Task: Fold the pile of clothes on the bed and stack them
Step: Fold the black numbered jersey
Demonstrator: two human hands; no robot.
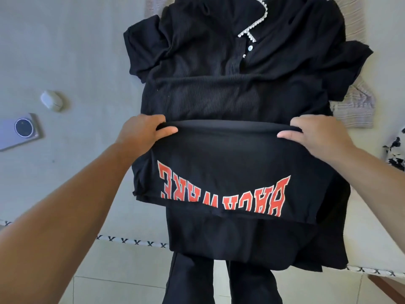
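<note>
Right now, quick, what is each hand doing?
Left hand: fingers gripping the folded edge of the black T-shirt with red lettering.
Right hand: gripping the same edge on the other side.

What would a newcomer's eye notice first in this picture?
First, the black T-shirt with big orange-red letters, in the middle, gripped at its folded top edge by the left hand and the right hand. Beyond it lies a black ribbed top with pearl trim; a phone rests far left on the bed.
</note>
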